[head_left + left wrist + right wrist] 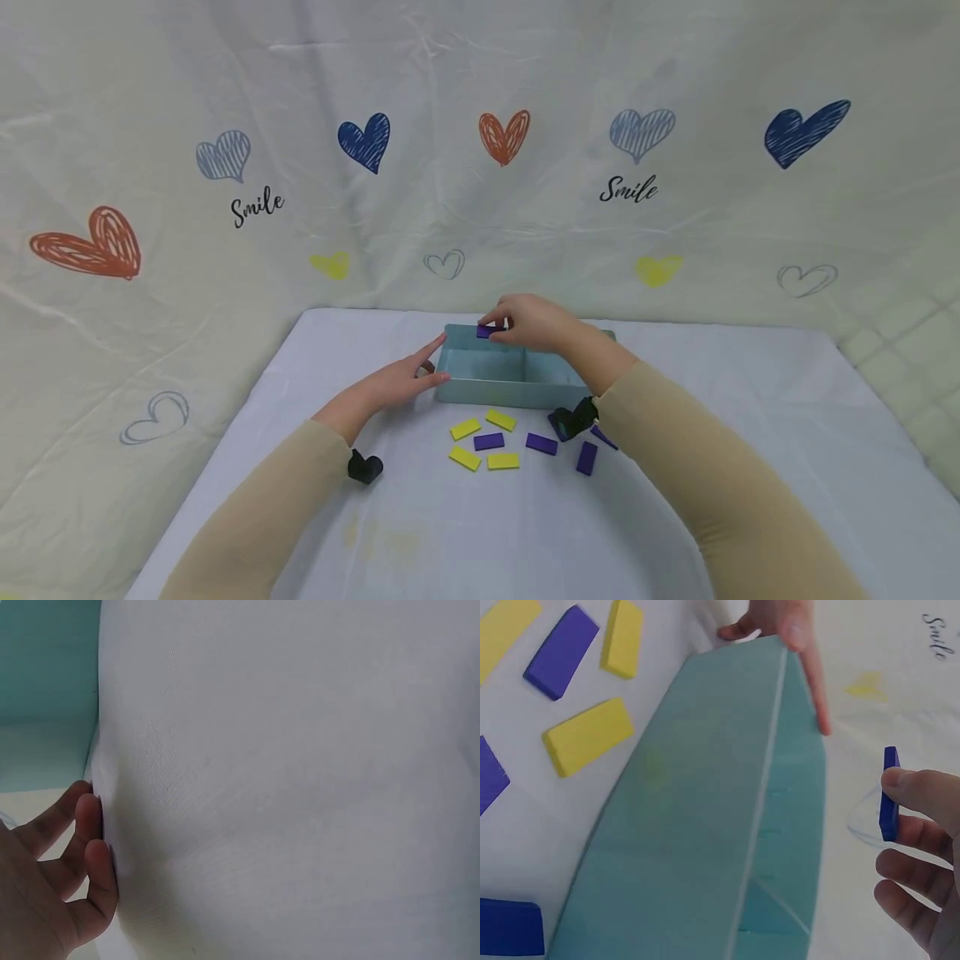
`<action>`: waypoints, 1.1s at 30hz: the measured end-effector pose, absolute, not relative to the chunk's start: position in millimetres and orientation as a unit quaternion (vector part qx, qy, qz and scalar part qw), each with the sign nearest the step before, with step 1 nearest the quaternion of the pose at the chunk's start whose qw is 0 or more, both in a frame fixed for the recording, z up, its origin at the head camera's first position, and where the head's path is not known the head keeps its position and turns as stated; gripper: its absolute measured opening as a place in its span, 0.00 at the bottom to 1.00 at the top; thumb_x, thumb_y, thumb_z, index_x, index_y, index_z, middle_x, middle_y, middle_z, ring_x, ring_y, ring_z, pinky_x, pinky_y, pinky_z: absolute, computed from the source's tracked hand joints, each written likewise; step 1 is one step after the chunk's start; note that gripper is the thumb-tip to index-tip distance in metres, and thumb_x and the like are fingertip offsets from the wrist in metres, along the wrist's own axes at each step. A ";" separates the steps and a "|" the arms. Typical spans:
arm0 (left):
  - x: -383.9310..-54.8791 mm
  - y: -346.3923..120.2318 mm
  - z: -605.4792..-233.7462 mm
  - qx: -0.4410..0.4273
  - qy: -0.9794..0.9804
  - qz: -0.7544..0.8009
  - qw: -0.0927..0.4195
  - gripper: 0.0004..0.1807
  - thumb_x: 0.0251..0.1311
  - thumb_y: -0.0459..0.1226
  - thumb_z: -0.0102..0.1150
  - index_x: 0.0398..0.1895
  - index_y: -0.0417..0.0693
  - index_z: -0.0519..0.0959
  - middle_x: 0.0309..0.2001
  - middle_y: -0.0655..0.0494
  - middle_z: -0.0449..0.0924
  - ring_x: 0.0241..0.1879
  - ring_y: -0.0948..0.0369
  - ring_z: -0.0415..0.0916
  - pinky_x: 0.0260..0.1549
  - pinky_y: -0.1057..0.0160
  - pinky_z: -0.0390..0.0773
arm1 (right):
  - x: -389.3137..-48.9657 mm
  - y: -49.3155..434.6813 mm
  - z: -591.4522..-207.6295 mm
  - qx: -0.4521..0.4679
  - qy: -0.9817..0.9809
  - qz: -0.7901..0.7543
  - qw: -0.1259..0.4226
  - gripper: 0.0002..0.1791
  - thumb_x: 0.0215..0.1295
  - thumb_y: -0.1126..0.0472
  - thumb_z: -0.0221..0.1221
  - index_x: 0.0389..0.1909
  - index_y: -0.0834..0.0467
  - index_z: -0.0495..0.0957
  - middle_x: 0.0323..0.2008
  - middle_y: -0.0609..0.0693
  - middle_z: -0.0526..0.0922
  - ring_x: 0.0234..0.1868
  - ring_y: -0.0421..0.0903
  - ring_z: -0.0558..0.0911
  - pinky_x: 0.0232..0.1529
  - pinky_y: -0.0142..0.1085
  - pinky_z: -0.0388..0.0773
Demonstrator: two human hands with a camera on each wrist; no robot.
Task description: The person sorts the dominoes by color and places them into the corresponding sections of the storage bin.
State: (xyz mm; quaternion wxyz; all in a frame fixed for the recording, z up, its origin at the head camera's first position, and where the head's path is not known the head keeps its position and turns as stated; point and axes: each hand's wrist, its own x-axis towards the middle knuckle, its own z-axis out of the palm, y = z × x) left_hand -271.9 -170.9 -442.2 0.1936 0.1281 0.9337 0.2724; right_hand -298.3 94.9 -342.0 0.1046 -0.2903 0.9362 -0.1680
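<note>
My right hand [538,321] pinches a small purple block [487,332] between thumb and fingers over the back part of a pale blue-green box [510,393]. In the right wrist view that block [889,799] stands on edge in the pinch, apart from the box wall. The left hand [392,385] is at the box's left end, its straight index finger by the back corner and its thumb by the front one. Its other fingers [90,825] bend near the white cloth in the left wrist view. A divider [525,365] splits the box inside.
Several yellow blocks [503,461] and purple blocks [542,444] lie scattered on the white tablecloth [420,542] in front of the box. One purple block [604,437] is partly covered by the right forearm. Behind hangs a white sheet [555,242] printed with hearts.
</note>
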 end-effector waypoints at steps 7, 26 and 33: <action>-268.2 -173.0 -441.4 0.133 0.932 0.276 0.192 0.42 0.68 0.64 0.47 0.78 0.81 0.37 0.63 0.49 0.71 0.54 0.52 0.73 0.57 0.43 0.71 | -309.6 75.7 -365.9 -0.315 0.938 -0.082 0.119 0.19 0.68 0.53 0.63 0.59 0.46 0.82 0.41 0.44 0.80 0.41 0.44 0.76 0.45 0.37 0.77; -272.3 -176.1 -448.1 0.151 0.931 0.279 0.182 0.43 0.64 0.68 0.46 0.75 0.88 0.35 0.61 0.53 0.72 0.53 0.55 0.73 0.58 0.47 0.70 | -317.3 50.3 -408.6 -0.347 0.929 -0.026 0.129 0.15 0.68 0.56 0.63 0.55 0.48 0.84 0.52 0.45 0.83 0.55 0.44 0.79 0.60 0.41 0.73; -272.2 -174.4 -445.0 0.146 0.932 0.278 0.183 0.42 0.67 0.65 0.48 0.77 0.85 0.36 0.62 0.52 0.71 0.53 0.55 0.73 0.57 0.46 0.70 | -325.2 48.8 -415.9 -0.332 0.934 -0.020 0.134 0.15 0.68 0.57 0.64 0.55 0.49 0.84 0.52 0.45 0.84 0.55 0.44 0.80 0.61 0.41 0.72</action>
